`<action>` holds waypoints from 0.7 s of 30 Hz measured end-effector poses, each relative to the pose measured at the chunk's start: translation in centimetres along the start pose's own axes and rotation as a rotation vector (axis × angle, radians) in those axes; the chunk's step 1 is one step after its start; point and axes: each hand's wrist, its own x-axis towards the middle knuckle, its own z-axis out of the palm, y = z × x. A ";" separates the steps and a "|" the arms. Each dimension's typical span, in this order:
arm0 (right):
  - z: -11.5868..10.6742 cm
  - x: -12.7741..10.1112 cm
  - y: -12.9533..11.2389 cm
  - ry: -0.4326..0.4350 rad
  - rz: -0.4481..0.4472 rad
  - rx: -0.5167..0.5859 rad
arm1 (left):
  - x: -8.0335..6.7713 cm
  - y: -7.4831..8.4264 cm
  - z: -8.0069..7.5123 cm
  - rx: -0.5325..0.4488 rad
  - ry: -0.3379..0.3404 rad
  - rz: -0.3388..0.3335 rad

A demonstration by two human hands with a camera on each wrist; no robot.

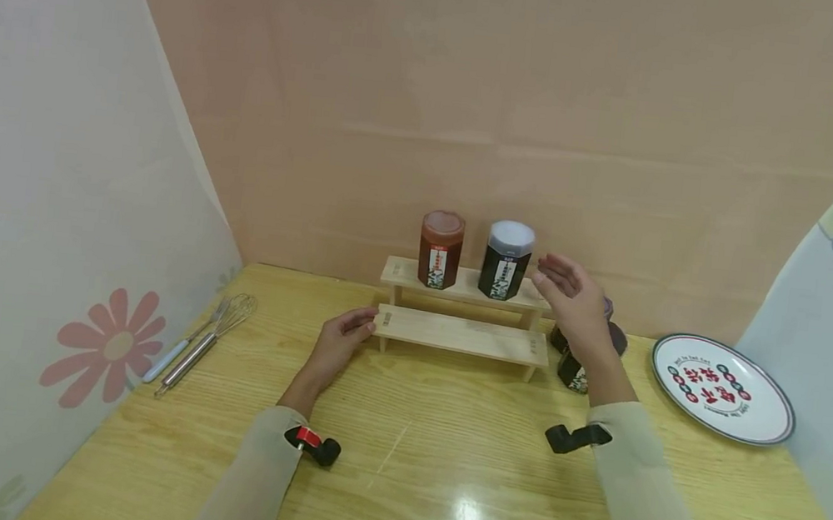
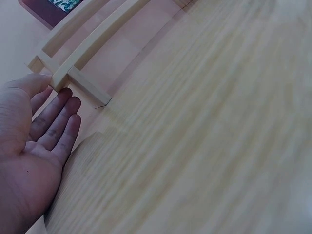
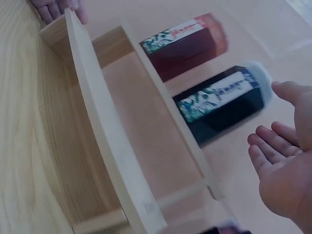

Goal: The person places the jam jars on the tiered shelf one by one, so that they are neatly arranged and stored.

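A two-tier wooden display rack (image 1: 462, 335) stands at the back of the table. My left hand (image 1: 342, 338) holds the left end of its lower tier; in the left wrist view the thumb (image 2: 34, 84) lies against the board's end. On the upper tier stand a red-brown jar (image 1: 441, 251) and, to its right, a dark jar (image 1: 505, 264) with a whitish lid. Just right of the dark jar, my right hand (image 1: 572, 302) is raised with loosely bent fingers, holding nothing. The right wrist view shows it apart from the dark jar (image 3: 222, 105).
Behind my right hand and wrist, more dark jars (image 1: 575, 372) are partly hidden at the rack's right end. An oval plate (image 1: 766, 421) with red lettering lies to the right. A whisk (image 1: 200, 354) and a blue-handled fork (image 1: 169, 360) lie at the left. A draped cloth (image 1: 365, 163) rises behind.
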 end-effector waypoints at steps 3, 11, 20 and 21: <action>-1.4 -1.4 0.3 0.069 -0.039 -0.039 | 0.0 0.1 0.1 0.003 -0.004 0.001; -5.3 -5.3 2.1 0.216 -0.059 -0.070 | -0.1 0.1 0.2 0.021 -0.011 -0.003; -7.8 -7.1 4.3 0.212 0.091 -0.275 | -0.2 0.2 -0.1 0.014 -0.010 0.003; -8.0 -7.1 4.5 0.208 0.105 -0.280 | -0.2 0.2 -0.1 0.012 -0.010 0.002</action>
